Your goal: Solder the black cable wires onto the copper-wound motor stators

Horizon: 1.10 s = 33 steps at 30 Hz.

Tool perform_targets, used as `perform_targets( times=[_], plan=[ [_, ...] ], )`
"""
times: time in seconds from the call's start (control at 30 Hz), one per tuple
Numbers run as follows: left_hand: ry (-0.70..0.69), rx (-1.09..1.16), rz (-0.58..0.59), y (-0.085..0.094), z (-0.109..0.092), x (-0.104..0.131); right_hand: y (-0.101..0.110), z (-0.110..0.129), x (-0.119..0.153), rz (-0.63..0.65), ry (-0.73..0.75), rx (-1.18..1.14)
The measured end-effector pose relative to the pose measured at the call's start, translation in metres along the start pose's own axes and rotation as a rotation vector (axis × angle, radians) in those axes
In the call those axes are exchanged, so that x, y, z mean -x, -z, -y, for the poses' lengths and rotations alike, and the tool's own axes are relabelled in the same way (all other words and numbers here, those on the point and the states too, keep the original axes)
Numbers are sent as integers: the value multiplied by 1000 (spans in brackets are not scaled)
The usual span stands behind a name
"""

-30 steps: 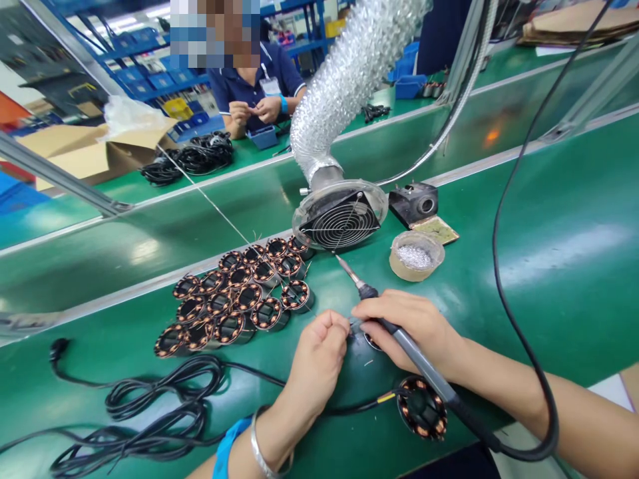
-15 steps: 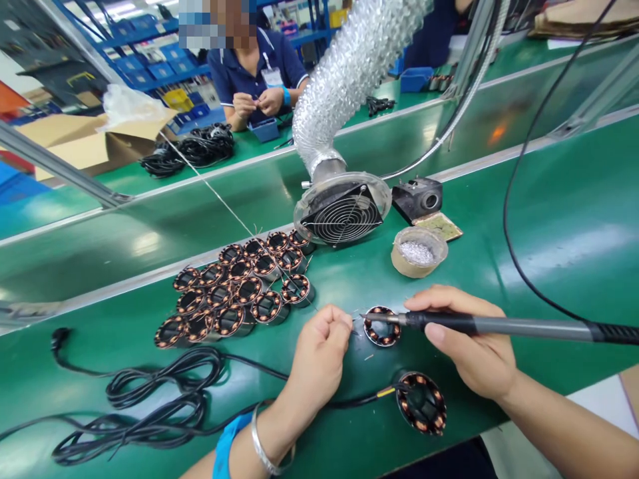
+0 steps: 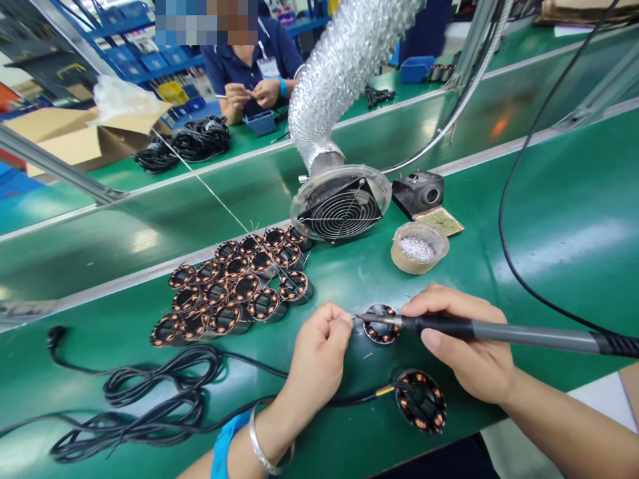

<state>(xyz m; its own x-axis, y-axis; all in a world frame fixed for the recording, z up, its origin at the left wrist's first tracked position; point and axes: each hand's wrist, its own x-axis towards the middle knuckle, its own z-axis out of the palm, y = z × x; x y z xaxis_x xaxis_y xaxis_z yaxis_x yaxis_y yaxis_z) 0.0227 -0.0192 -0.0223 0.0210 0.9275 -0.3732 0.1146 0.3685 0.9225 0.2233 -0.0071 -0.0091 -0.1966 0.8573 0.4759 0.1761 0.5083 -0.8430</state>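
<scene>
My left hand [image 3: 322, 352] is closed in a pinch on a thin solder wire [image 3: 214, 193], which runs down from the upper left across the coils. In my right hand [image 3: 474, 359] is a soldering iron [image 3: 529, 334], held like a pen, its tip just by my left fingertips. Beneath the iron's metal shaft lies a small stator ring [image 3: 370, 332] with copper windings; fine leads show beside it. Closer to me, another wound stator [image 3: 422, 424] is joined to a black cable [image 3: 349, 402] with a yellow-marked end. The exact point of contact at the tip is too small to tell.
Several wound stators [image 3: 229, 319] stand grouped at left, behind looped black cable [image 3: 160, 372]. A fume extractor [image 3: 342, 209] hangs on a silver duct [image 3: 344, 80]. Nearby are a round tub [image 3: 417, 259] and an iron holder [image 3: 424, 193]. A co-worker [image 3: 249, 73] sits opposite.
The view has shifted slightly. Both hands keep nearly the same pose, and the iron's tip stays by my left fingertips.
</scene>
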Motion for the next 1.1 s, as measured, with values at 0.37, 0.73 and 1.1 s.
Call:
perform_targets(
  times=[0.37,0.73,1.1],
  plan=[
    [-9,-15,5,1,0,4,-9,9,3,12,243,56],
    [-7,-11,3,1,0,3,-6,11,3,-22,225,14],
    [-12,-22,2,1,2,3,-5,8,3,-61,265,24]
  ],
)
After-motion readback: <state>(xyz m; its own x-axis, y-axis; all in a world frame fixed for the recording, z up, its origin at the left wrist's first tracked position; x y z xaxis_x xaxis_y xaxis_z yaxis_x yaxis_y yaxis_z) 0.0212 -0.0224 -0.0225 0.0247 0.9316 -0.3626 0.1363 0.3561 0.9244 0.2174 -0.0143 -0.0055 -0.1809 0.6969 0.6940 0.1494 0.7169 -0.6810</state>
